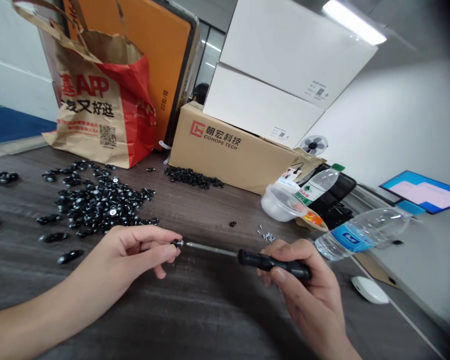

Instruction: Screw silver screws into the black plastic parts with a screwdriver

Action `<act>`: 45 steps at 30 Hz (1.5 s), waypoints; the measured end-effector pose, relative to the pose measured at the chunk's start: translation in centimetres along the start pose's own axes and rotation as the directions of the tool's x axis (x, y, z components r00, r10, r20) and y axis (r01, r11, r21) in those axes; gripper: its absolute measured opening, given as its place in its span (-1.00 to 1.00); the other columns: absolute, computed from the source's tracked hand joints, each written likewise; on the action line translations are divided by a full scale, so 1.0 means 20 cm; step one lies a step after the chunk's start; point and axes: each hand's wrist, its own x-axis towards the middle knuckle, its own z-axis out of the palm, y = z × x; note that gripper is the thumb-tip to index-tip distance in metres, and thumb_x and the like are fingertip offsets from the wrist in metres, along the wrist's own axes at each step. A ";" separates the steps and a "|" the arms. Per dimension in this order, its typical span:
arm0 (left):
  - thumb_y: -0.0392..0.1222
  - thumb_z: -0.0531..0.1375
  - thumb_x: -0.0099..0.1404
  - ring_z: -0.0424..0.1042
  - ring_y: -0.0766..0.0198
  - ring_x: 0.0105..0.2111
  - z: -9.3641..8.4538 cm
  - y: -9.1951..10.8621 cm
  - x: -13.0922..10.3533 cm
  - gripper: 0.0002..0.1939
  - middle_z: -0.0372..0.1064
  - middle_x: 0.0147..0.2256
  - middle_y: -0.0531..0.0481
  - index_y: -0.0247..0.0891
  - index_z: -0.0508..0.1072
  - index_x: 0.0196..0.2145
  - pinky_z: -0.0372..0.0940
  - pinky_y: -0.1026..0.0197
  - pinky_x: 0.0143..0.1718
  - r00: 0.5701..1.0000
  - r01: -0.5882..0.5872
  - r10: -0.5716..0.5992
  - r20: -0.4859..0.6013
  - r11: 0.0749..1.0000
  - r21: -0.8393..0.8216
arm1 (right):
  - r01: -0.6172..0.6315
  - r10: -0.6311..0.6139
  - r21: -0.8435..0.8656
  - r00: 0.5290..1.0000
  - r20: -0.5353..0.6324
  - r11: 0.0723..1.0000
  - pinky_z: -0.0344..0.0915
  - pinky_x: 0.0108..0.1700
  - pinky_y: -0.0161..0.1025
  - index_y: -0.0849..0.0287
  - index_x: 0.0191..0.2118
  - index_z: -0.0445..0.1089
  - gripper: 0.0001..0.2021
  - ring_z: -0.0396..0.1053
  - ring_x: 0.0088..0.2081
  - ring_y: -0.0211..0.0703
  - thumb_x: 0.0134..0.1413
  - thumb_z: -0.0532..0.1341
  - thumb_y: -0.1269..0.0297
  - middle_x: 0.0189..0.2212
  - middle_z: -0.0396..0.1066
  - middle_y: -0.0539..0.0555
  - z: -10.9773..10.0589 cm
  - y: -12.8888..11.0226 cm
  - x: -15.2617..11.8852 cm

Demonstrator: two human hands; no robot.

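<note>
Black and small, the little part (177, 243) is up above the near middle of the tabletop (195, 310), with its shiny end facing right. The left hand (135, 255) pinches it with thumb and fingers. The right hand (315, 285) has its fingers wrapped around the black handle of the screwdriver (215, 251). The metal tip is just beside the shiny end, and it looks like they do not touch. A good way is to hold the part still and make the long metal stick point straight at it, not up or down. A soft, steady push should work best, because a tilted tip could slip and poke a finger. A tight pinch would help stop the part from spinning, too. Lots more black parts sit in a big pile (97, 205) to the left, and a small dark pile (191, 177) lies farther back by the brown box (228, 150). Tiny silver screws (268, 236) lie on the right, near the clear tub (279, 204).
</note>
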 end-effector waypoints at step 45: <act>-0.02 0.37 0.17 0.47 0.22 -0.50 0.00 0.01 -0.02 -0.83 0.51 -0.54 0.08 -0.05 0.68 -0.28 0.34 0.27 -0.42 0.985 -0.148 0.161 -0.063 0.974 0.174 | -0.135 0.136 0.053 0.990 -0.024 0.989 0.18 -0.44 -0.23 0.10 -0.23 0.38 -0.73 0.28 -0.52 -0.16 0.32 0.14 0.01 -0.59 0.34 -0.03 0.02 0.01 0.03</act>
